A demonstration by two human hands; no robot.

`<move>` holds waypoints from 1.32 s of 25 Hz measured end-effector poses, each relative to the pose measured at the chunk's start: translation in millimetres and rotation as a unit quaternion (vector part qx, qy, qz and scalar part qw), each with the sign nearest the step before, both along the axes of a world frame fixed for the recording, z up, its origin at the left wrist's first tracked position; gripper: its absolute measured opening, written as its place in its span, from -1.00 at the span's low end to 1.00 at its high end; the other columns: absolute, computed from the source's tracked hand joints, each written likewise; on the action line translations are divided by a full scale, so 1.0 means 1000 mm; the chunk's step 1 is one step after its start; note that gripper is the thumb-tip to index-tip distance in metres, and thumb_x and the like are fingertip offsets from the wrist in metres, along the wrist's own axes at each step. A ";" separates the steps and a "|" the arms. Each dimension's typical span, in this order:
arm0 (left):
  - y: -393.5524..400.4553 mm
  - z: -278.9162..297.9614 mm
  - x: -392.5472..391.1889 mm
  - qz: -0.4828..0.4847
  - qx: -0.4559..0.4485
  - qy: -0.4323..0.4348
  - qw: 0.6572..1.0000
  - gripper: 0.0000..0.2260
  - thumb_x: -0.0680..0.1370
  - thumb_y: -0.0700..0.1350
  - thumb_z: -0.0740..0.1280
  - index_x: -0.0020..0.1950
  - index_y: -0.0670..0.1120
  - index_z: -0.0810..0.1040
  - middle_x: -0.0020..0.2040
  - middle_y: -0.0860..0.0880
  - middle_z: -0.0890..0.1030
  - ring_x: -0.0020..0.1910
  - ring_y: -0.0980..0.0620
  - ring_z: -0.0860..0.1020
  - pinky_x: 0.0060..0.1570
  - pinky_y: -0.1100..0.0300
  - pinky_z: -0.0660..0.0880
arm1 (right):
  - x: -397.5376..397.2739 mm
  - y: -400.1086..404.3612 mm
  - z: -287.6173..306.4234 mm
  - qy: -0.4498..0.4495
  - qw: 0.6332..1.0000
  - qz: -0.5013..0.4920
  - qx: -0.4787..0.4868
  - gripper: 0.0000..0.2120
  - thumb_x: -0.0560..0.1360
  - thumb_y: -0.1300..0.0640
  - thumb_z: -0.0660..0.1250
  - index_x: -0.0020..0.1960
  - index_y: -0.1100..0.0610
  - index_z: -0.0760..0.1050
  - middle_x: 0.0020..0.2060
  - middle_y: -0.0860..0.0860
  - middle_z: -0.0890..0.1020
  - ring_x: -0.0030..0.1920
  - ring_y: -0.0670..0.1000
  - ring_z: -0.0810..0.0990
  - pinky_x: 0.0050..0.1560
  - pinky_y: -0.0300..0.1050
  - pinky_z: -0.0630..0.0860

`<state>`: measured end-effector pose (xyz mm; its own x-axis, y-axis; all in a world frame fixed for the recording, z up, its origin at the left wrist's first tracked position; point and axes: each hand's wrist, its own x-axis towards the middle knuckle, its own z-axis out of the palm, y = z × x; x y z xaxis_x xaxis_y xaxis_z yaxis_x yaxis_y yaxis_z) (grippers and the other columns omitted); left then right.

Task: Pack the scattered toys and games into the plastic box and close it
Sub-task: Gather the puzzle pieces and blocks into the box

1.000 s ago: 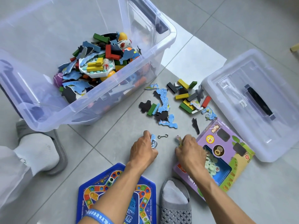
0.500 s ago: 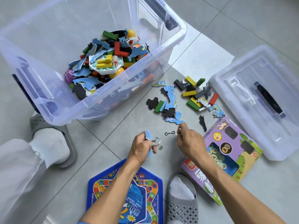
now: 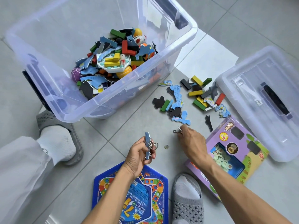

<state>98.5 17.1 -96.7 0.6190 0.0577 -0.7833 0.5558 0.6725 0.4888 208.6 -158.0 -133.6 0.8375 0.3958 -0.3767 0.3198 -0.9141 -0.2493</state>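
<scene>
While my left hand [image 3: 139, 153] grips a blue puzzle piece [image 3: 148, 143] and wire rings at lower centre, my right hand [image 3: 191, 141] pinches a small metal hook [image 3: 176, 131] just off the floor. From both, the plastic box [image 3: 113, 101] lies toward the upper left — the left hand is nearer, I'd judge. A small coin-like piece [image 3: 166, 146] sits between the hands — loose.

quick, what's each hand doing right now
Left hand: holding a blue puzzle piece and metal rings.
Right hand: pinching a small metal hook.
</scene>
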 end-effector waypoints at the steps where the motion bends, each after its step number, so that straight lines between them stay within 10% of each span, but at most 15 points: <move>1: 0.000 0.000 0.002 0.003 0.002 0.005 1.000 -0.90 0.33 -0.19 0.24 -0.17 -0.09 0.42 -0.27 -0.10 0.52 -0.43 0.02 0.43 -0.59 0.32 0.12 | -0.001 -0.002 0.000 0.002 1.000 -0.013 0.001 -0.88 0.58 0.11 0.18 -0.10 0.13 0.32 -0.31 0.07 0.54 -0.34 0.20 0.48 -0.37 -0.01 0.36; 9: -0.017 -0.009 0.022 -0.052 0.145 0.059 0.986 -0.90 0.49 -0.25 0.27 -0.18 -0.10 0.54 -0.39 -0.10 0.59 -0.48 -0.06 0.44 -0.55 0.27 0.18 | 0.005 0.000 0.003 0.068 0.995 -0.075 -0.011 -0.83 0.56 0.12 0.23 -0.13 0.18 0.30 -0.25 0.14 0.54 -0.23 0.20 0.48 -0.26 0.05 0.43; 14: -0.045 -0.025 0.019 -0.377 0.543 0.034 0.750 -0.77 0.52 0.07 0.34 0.13 0.03 0.53 -0.08 -0.03 0.66 -0.09 -0.12 0.59 -0.13 0.09 0.48 | 0.009 -0.014 0.007 0.139 0.973 -0.161 0.087 -0.84 0.52 0.09 0.28 -0.18 0.11 0.37 -0.30 0.04 0.57 -0.24 0.13 0.51 -0.25 0.03 0.42; 19: -0.054 -0.030 0.025 -0.422 0.628 0.015 0.654 -0.74 0.61 0.05 0.24 0.24 -0.04 0.45 0.02 -0.12 0.66 -0.01 -0.15 0.61 -0.11 0.05 0.48 | -0.013 -0.027 0.017 0.134 0.953 -0.226 0.153 -0.90 0.51 0.11 0.31 -0.15 0.09 0.44 -0.31 -0.01 0.64 -0.24 0.07 0.57 -0.20 -0.01 0.46; 25: -0.059 -0.031 0.023 -0.390 0.564 0.040 0.726 -0.81 0.59 0.03 0.26 -0.02 -0.09 0.45 -0.08 -0.10 0.62 -0.10 -0.10 0.57 -0.16 0.11 0.41 | -0.020 -0.023 0.027 0.162 0.936 -0.251 0.189 -0.88 0.53 0.14 0.33 -0.15 0.14 0.45 -0.33 -0.04 0.65 -0.36 -0.17 0.52 -0.35 -0.30 0.34; 29: -0.037 0.026 0.038 -0.106 0.410 0.043 0.905 -0.77 0.53 -0.06 0.34 -0.27 -0.11 0.40 -0.43 0.03 0.44 -0.42 0.05 0.35 -0.36 0.15 0.33 | -0.013 0.004 0.077 0.248 0.861 -0.293 0.333 -0.88 0.55 0.17 0.36 -0.13 0.17 0.47 -0.33 0.07 0.67 -0.43 -0.02 0.40 -0.39 -0.19 0.37; 33: 0.026 0.134 0.067 0.118 0.308 -0.080 0.941 -0.79 0.55 -0.13 0.34 -0.28 0.01 0.44 -0.46 0.00 0.33 -0.50 0.09 0.23 -0.53 0.27 0.19 | 0.025 0.086 0.179 0.301 0.796 -0.224 0.474 -0.85 0.56 0.20 0.35 -0.09 0.26 0.42 -0.34 0.15 0.64 -0.51 -0.02 0.34 -0.48 -0.23 0.29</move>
